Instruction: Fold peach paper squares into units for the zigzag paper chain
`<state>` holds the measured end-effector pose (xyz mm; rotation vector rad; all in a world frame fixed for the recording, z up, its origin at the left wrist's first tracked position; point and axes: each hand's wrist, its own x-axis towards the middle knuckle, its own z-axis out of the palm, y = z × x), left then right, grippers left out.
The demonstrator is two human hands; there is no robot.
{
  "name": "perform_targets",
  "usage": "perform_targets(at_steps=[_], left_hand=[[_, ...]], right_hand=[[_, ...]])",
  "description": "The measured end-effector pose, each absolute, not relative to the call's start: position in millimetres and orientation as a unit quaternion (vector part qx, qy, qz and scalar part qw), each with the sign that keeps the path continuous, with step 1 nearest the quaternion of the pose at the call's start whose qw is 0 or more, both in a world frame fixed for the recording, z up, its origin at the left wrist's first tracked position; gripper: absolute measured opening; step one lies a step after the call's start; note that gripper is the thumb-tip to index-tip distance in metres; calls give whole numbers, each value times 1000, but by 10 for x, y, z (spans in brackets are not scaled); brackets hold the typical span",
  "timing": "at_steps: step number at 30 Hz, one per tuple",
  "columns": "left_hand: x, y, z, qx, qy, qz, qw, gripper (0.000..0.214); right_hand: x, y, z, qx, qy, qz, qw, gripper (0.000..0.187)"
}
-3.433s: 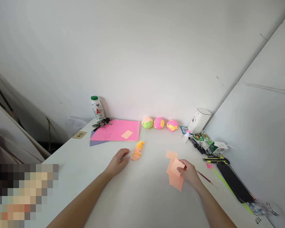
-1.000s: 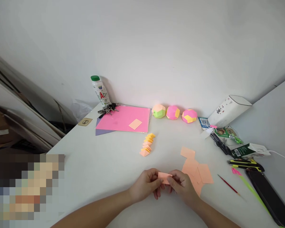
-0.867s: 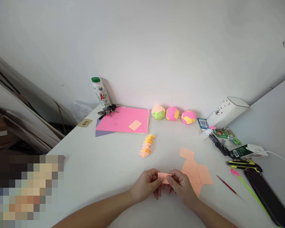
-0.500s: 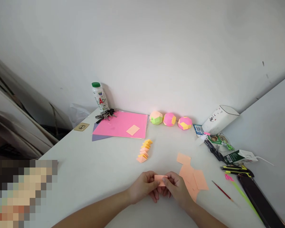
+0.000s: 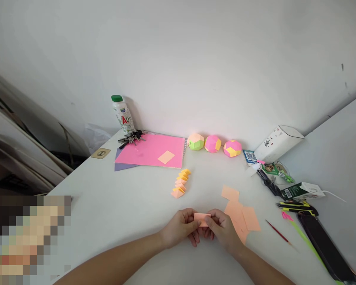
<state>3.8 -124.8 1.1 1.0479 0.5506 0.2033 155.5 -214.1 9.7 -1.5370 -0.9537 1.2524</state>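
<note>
A small folded piece of orange paper (image 5: pixel 202 219) is pinched between my two hands above the table's near side. My left hand (image 5: pixel 182 227) grips its left end, thumb in front and fingers behind. At the right end, my right hand (image 5: pixel 222 229) holds it the same way. Loose orange paper squares (image 5: pixel 236 215) lie overlapping just right of my right hand. Beyond my hands, a slanting row of folded orange and yellow paper pieces (image 5: pixel 180 183) rests on the white table.
Three faceted paper balls (image 5: pixel 213 143) sit along the wall. A pink folder (image 5: pixel 154 148) with keys (image 5: pixel 132 137) and a bottle (image 5: pixel 123 114) are at the back left. On the right lie a thin red brush (image 5: pixel 279 231), a cutter (image 5: pixel 296 207) and a black phone-like slab (image 5: pixel 323 243).
The view has shifted slightly, so most things appear a little higher. Both hands keep hold of the folded paper, with hardly any change in grip.
</note>
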Motion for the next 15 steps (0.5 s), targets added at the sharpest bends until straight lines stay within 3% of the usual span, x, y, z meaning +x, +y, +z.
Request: perform_targets(at_steps=[15], left_hand=[[43,-1255,75,490,278,94,821,39]], right_hand=[[1551,-2146,103,-616,-388,511,457,35]])
